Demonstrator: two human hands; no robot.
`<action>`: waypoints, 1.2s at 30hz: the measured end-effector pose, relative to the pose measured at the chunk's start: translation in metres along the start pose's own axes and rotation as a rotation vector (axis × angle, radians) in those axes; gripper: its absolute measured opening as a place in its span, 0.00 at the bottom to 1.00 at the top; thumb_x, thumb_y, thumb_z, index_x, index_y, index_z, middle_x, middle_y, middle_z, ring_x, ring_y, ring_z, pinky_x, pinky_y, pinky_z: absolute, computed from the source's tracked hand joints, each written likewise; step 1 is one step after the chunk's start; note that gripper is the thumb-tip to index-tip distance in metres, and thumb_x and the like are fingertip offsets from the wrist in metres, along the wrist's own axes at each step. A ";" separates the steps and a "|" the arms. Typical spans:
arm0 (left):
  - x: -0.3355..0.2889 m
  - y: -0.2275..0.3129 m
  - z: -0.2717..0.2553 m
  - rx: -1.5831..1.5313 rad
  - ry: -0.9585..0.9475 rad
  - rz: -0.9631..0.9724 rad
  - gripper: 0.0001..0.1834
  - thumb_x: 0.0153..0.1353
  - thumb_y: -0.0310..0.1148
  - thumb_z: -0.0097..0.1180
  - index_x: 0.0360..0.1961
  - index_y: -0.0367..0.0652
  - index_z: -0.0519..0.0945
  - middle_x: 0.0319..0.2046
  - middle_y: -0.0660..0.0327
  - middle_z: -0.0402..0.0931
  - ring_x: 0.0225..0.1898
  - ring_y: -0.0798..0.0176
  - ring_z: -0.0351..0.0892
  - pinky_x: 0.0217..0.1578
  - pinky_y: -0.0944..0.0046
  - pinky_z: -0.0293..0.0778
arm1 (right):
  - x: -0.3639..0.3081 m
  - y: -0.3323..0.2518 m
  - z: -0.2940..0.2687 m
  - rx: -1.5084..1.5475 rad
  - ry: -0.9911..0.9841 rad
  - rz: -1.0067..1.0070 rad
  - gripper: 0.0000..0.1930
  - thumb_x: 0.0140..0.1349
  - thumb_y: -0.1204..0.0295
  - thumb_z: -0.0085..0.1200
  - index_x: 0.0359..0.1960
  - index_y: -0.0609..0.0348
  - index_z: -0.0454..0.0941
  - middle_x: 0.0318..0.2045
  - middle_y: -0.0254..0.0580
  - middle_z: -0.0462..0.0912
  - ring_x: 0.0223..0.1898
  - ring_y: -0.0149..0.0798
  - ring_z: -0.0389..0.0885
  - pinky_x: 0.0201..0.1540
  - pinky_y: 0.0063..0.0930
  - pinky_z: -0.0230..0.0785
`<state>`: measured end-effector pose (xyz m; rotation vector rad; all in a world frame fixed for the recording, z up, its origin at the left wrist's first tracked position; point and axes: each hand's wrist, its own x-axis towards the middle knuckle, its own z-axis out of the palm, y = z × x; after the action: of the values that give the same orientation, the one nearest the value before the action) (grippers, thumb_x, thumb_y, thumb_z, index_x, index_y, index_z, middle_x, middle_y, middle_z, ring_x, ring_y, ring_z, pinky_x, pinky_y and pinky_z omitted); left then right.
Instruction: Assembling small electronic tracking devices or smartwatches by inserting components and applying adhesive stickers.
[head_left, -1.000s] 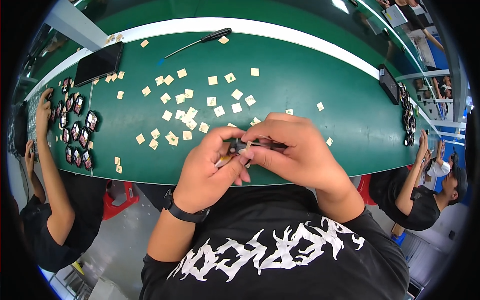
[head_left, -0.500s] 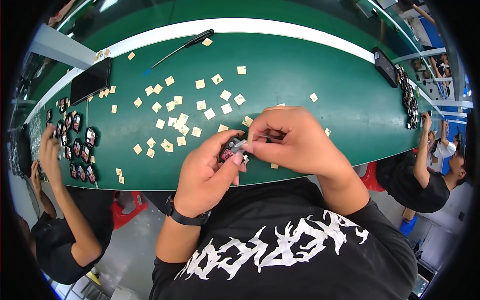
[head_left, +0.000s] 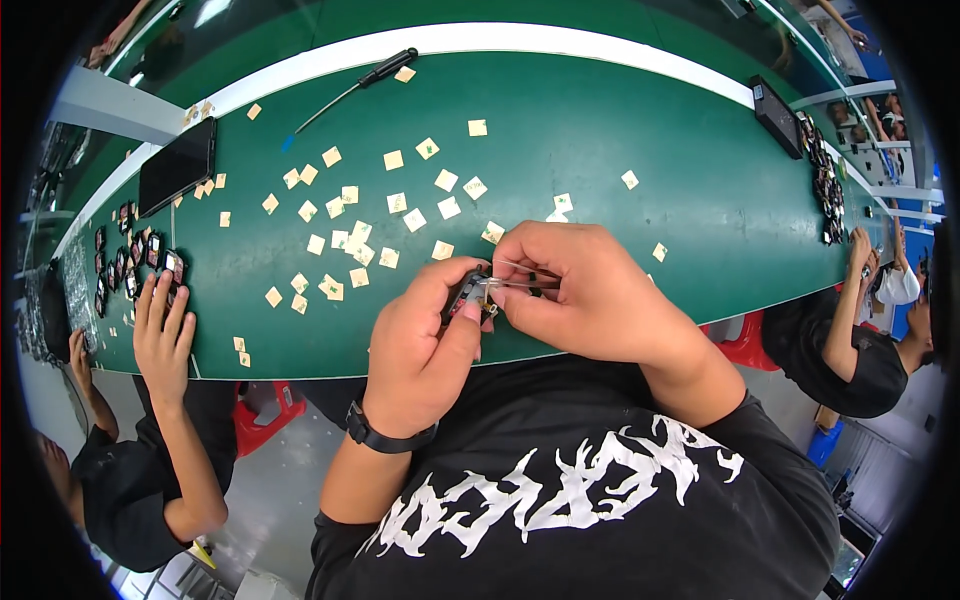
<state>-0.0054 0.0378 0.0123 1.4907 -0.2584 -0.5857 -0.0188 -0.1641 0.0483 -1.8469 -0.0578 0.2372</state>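
Note:
My left hand point(head_left: 425, 345) pinches a small dark part point(head_left: 468, 296) with a reddish side, held just above the near edge of the green table point(head_left: 640, 170). My right hand point(head_left: 590, 290) grips thin metal tweezers point(head_left: 510, 275), their tips touching the part. Both hands meet in front of my chest. A black band is on my left wrist. My fingers hide most of the part.
Several small beige squares point(head_left: 360, 235) lie scattered over the table's middle. A dark phone point(head_left: 178, 163) and a screwdriver point(head_left: 350, 90) lie at the far left. A person's hand point(head_left: 160, 330) rests by small dark parts point(head_left: 125, 265) at left. Another person sits at right, near more parts point(head_left: 825, 190).
My hands stay together on the part and shift little. The person at left has stretched a hand flat onto the table edge.

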 end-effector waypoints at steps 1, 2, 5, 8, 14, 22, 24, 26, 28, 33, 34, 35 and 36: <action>0.000 -0.001 0.001 0.037 0.002 0.040 0.15 0.69 0.22 0.50 0.56 0.33 0.74 0.33 0.59 0.81 0.29 0.71 0.79 0.31 0.69 0.74 | 0.000 0.000 -0.001 -0.038 -0.007 0.012 0.07 0.59 0.76 0.62 0.35 0.66 0.77 0.26 0.44 0.82 0.25 0.36 0.81 0.30 0.29 0.72; 0.000 0.000 0.001 0.038 -0.001 0.038 0.15 0.69 0.22 0.50 0.56 0.33 0.74 0.33 0.59 0.81 0.29 0.71 0.79 0.31 0.69 0.74 | -0.001 -0.001 -0.002 -0.075 -0.012 0.025 0.07 0.57 0.76 0.62 0.33 0.66 0.77 0.25 0.45 0.82 0.25 0.37 0.80 0.30 0.30 0.72; -0.001 0.003 0.003 0.232 -0.010 0.111 0.15 0.67 0.20 0.50 0.55 0.33 0.75 0.32 0.57 0.81 0.30 0.67 0.81 0.33 0.66 0.76 | -0.002 -0.009 -0.006 -0.069 -0.074 0.135 0.06 0.56 0.76 0.62 0.31 0.65 0.77 0.24 0.43 0.81 0.25 0.34 0.79 0.29 0.29 0.71; -0.002 0.001 0.005 0.232 0.053 0.126 0.15 0.67 0.20 0.50 0.55 0.34 0.75 0.32 0.56 0.82 0.30 0.63 0.82 0.34 0.65 0.76 | -0.007 -0.005 -0.004 0.036 -0.043 0.191 0.07 0.54 0.80 0.64 0.33 0.64 0.79 0.26 0.32 0.79 0.23 0.20 0.72 0.25 0.18 0.62; -0.001 0.001 0.006 0.151 0.080 0.091 0.15 0.66 0.20 0.51 0.54 0.34 0.76 0.32 0.54 0.82 0.30 0.60 0.82 0.33 0.64 0.76 | -0.010 0.007 -0.001 -0.123 0.105 -0.110 0.07 0.54 0.80 0.63 0.33 0.63 0.78 0.25 0.32 0.77 0.22 0.22 0.70 0.24 0.19 0.60; 0.002 0.003 0.011 0.389 0.076 0.236 0.14 0.65 0.20 0.52 0.52 0.32 0.77 0.31 0.51 0.81 0.27 0.52 0.80 0.31 0.59 0.75 | -0.013 0.003 0.006 -0.261 0.052 -0.001 0.08 0.54 0.81 0.63 0.32 0.64 0.76 0.21 0.37 0.76 0.21 0.26 0.70 0.24 0.24 0.64; 0.002 0.001 0.011 0.369 0.082 0.250 0.14 0.65 0.20 0.52 0.52 0.32 0.77 0.31 0.51 0.81 0.27 0.51 0.80 0.31 0.59 0.75 | -0.014 0.006 0.004 -0.232 0.055 -0.080 0.07 0.55 0.81 0.63 0.32 0.64 0.76 0.21 0.38 0.76 0.20 0.27 0.71 0.24 0.24 0.64; 0.001 -0.003 0.009 0.394 0.073 0.267 0.13 0.68 0.20 0.49 0.53 0.33 0.76 0.33 0.57 0.82 0.31 0.67 0.79 0.34 0.68 0.74 | -0.015 0.004 0.000 -0.146 0.043 -0.052 0.05 0.56 0.81 0.65 0.32 0.65 0.80 0.21 0.40 0.77 0.20 0.29 0.72 0.24 0.25 0.66; 0.001 -0.004 0.010 0.397 0.070 0.257 0.13 0.69 0.20 0.49 0.53 0.33 0.76 0.33 0.58 0.81 0.30 0.67 0.78 0.34 0.68 0.74 | -0.016 0.002 -0.002 -0.202 0.052 -0.071 0.05 0.56 0.80 0.66 0.32 0.64 0.81 0.22 0.40 0.78 0.21 0.31 0.74 0.25 0.26 0.67; 0.002 -0.003 0.011 0.416 0.068 0.244 0.14 0.69 0.20 0.49 0.54 0.33 0.75 0.31 0.58 0.80 0.29 0.67 0.77 0.32 0.67 0.73 | -0.014 0.005 0.001 -0.326 0.105 -0.167 0.03 0.56 0.80 0.66 0.31 0.63 0.84 0.24 0.42 0.81 0.24 0.38 0.80 0.27 0.31 0.71; 0.002 -0.003 0.010 0.425 0.065 0.255 0.14 0.69 0.20 0.49 0.55 0.33 0.75 0.30 0.59 0.79 0.28 0.66 0.76 0.31 0.67 0.72 | -0.014 0.005 0.001 -0.390 0.095 -0.181 0.04 0.55 0.81 0.66 0.32 0.62 0.84 0.24 0.43 0.82 0.25 0.41 0.81 0.27 0.32 0.71; 0.001 -0.003 0.009 0.434 0.063 0.265 0.14 0.69 0.20 0.49 0.55 0.33 0.74 0.29 0.59 0.79 0.27 0.66 0.76 0.30 0.67 0.72 | -0.014 0.005 0.001 -0.453 0.082 -0.195 0.05 0.54 0.81 0.66 0.32 0.62 0.84 0.25 0.43 0.82 0.27 0.45 0.82 0.28 0.33 0.72; 0.001 -0.003 0.009 0.433 0.064 0.266 0.14 0.69 0.20 0.49 0.55 0.33 0.74 0.29 0.59 0.79 0.27 0.66 0.76 0.30 0.67 0.72 | -0.014 0.004 0.002 -0.453 0.081 -0.196 0.05 0.54 0.81 0.66 0.32 0.62 0.84 0.25 0.43 0.82 0.27 0.45 0.82 0.28 0.33 0.72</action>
<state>-0.0095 0.0292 0.0103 1.8498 -0.5499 -0.2751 -0.0335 -0.1658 0.0456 -2.2814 -0.2527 0.0089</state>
